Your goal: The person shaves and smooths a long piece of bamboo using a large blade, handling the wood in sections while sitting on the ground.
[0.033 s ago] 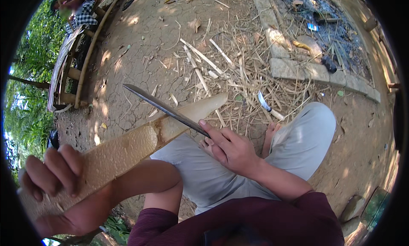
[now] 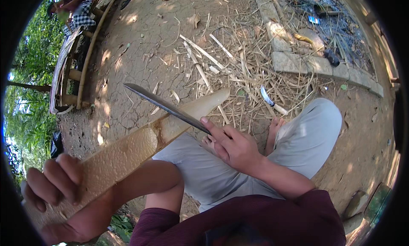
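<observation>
My left hand (image 2: 59,190) is wrapped round the wide near end of a split bamboo piece (image 2: 121,154), which slants up to the right and tapers to a pale tip. A dark node ridge crosses it past the middle. My right hand (image 2: 234,146) is closed on a long dark-bladed machete (image 2: 157,103), its handle hidden in my palm. The blade lies across the bamboo's pale part, just beyond the node, pointing up and left. One fingertip of my right hand rests along the blade near the handle.
Bamboo shavings (image 2: 251,73) litter the cracked earth ahead. A small curved knife (image 2: 269,100) lies among them near my right foot. Stone edging (image 2: 306,63) borders an ashy patch at the far right. Another person (image 2: 79,9) is by the bamboo bench (image 2: 79,71) at far left.
The surroundings have shifted slightly in the picture. Both hands, the bamboo and the machete hold nearly the same pose, the bamboo tip a little farther up and right.
</observation>
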`<act>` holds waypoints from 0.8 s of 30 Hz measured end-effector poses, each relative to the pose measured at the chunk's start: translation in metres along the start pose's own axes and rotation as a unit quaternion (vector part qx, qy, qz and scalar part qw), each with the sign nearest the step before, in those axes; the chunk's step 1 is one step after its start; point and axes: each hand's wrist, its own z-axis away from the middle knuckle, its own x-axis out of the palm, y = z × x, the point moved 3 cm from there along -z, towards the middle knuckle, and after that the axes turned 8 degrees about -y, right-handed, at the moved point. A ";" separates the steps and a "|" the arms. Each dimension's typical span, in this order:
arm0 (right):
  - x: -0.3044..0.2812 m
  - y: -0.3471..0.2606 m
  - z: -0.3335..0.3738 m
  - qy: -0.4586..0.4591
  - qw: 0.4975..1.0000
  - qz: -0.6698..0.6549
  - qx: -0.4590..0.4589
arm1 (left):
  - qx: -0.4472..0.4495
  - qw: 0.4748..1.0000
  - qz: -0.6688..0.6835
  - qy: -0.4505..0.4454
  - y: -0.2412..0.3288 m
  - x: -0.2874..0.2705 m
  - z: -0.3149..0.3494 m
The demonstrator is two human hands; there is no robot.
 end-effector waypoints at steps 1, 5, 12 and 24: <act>0.001 0.006 0.005 -0.007 1.000 0.014 0.013 | -0.004 1.000 0.000 -0.004 0.003 0.001 0.000; 0.003 0.009 0.016 -0.014 0.997 0.071 0.002 | -0.034 0.999 0.005 0.021 0.017 0.002 0.009; 0.005 0.025 0.019 -0.005 0.997 0.065 0.050 | -0.077 0.612 -0.726 -0.304 0.046 0.046 -0.003; 0.007 0.043 0.034 -0.031 0.994 0.036 0.101 | -0.091 0.985 0.020 -0.143 0.021 0.027 0.000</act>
